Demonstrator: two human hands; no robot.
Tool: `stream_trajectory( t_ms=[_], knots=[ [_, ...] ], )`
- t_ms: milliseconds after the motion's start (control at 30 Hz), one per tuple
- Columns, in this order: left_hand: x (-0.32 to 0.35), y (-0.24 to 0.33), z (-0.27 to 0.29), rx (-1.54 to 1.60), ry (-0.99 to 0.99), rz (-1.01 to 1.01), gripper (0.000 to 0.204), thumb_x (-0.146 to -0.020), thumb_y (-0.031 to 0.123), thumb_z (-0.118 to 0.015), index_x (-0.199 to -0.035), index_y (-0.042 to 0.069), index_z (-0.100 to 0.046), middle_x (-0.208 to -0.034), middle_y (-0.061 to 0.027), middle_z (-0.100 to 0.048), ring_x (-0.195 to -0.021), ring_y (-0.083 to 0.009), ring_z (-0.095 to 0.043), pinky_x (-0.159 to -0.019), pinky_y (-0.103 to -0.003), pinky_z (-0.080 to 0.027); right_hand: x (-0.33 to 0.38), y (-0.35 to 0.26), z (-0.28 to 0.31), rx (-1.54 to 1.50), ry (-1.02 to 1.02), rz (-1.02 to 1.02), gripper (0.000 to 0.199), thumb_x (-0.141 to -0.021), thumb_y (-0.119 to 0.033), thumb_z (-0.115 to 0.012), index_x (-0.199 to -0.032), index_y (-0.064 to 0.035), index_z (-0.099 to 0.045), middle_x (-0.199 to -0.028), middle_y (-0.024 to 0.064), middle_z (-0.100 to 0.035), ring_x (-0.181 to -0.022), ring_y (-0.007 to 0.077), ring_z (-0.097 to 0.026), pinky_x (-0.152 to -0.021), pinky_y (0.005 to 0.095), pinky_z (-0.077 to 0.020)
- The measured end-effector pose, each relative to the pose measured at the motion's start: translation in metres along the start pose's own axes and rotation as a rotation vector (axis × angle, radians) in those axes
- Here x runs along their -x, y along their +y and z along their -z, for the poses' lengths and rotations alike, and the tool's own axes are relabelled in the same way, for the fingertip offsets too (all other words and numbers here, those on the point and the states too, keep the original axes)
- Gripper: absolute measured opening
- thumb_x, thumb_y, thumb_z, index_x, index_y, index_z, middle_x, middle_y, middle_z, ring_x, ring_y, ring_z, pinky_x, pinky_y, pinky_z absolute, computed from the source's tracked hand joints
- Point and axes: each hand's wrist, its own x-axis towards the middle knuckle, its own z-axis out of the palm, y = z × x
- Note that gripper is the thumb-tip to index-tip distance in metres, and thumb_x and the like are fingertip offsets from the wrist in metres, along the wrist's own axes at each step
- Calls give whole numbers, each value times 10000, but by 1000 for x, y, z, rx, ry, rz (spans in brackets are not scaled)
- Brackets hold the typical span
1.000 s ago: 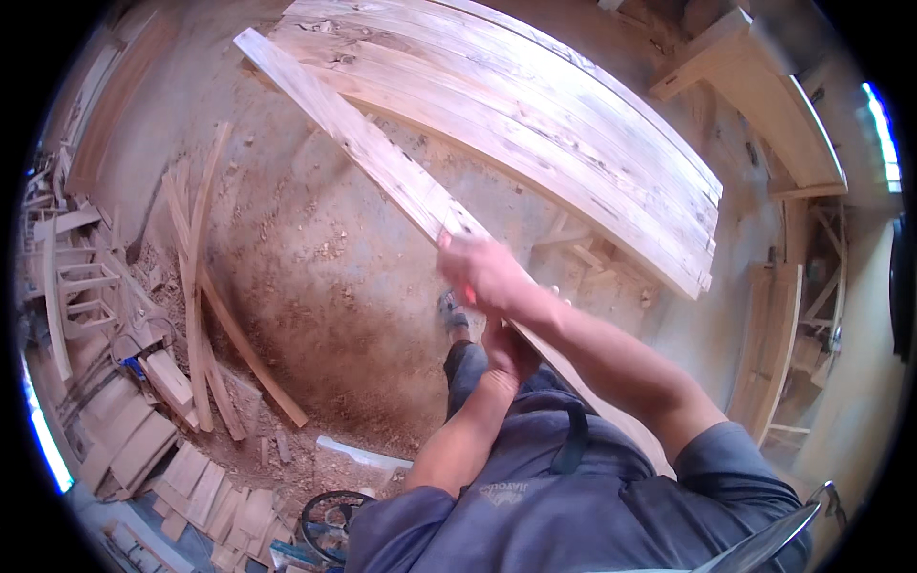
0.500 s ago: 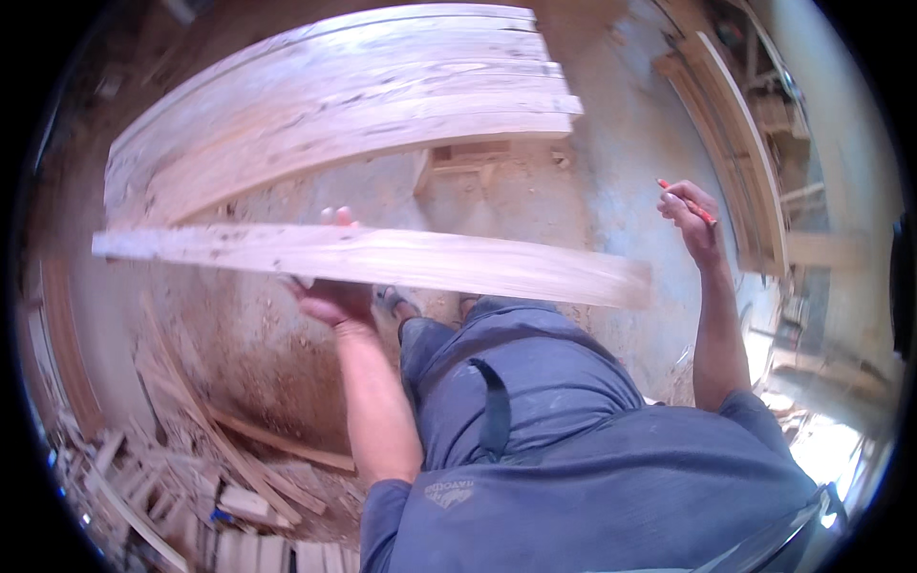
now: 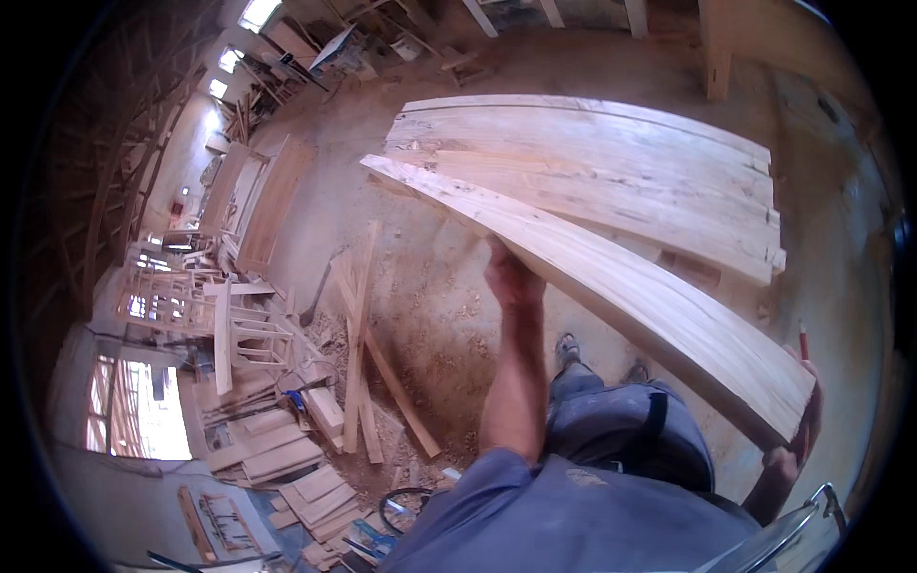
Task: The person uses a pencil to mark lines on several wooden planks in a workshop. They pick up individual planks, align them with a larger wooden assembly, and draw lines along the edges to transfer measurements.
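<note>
A long pale wooden plank (image 3: 592,267) slants in front of me, its far end up at the left and its near end low at the right. My left hand (image 3: 513,275) is closed on the plank's lower edge near the middle, with part of the fingers hidden behind the wood. At the near end, my right hand (image 3: 783,465) grips the corner of the plank. A red pencil (image 3: 803,341) sticks up from that same hand. Just beyond the held plank, several pale boards (image 3: 611,158) lie side by side like a tabletop, raised above the floor.
Loose wood strips (image 3: 355,334) and shavings lie on the floor to my left. Stacked board offcuts (image 3: 287,454) and chair-like wooden frames (image 3: 253,329) crowd the left side. Long brown panels (image 3: 275,205) stand farther back. A wooden post (image 3: 716,48) rises at the far right.
My view has swung to the left. The plank has turned from nearly level to a steep slant. My right hand, apart before with the pencil, now holds the plank's near end.
</note>
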Motion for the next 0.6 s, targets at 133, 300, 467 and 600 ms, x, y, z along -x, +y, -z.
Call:
stream_trajectory(
  t_ms=[133,300,467,600],
  knots=[
    [-10,55,-7,3,90,-69,554,-1074,384,-313,-1451,-19,-357,-1415,-170,-482,-1303,-314,-466,-1118,-439,-379,-31,-67,-32,129,118,275,1110,-679,-815,-628,-1477,-92,-356,-1401,218,-505,-1283,348,-533,-1049,549,-449],
    [-53,106,9,-185,54,-167,561,-1071,391,-259,-1450,-11,-361,-1441,-173,-459,-1309,-317,-474,-1108,-427,-396,-74,-113,-65,37,22,578,1100,-738,-859,-502,-1507,-96,-308,-1394,226,-516,-1274,346,-547,-1021,549,-462],
    [-70,135,-15,271,160,8,557,-1064,352,-187,-1480,10,-333,-1511,-189,-382,-1355,-359,-429,-1140,-471,-363,-82,-134,-91,13,40,627,1170,-683,-877,-556,-1509,-89,-301,-1359,230,-541,-1268,333,-550,-1057,539,-440],
    [-77,151,-5,490,169,83,559,-1066,347,-175,-1489,13,-323,-1517,-190,-374,-1363,-356,-421,-1153,-475,-347,-85,-141,-111,-17,-6,646,1180,-675,-875,-568,-1514,-94,-289,-1347,239,-540,-1260,339,-553,-1047,548,-450]
  ],
)
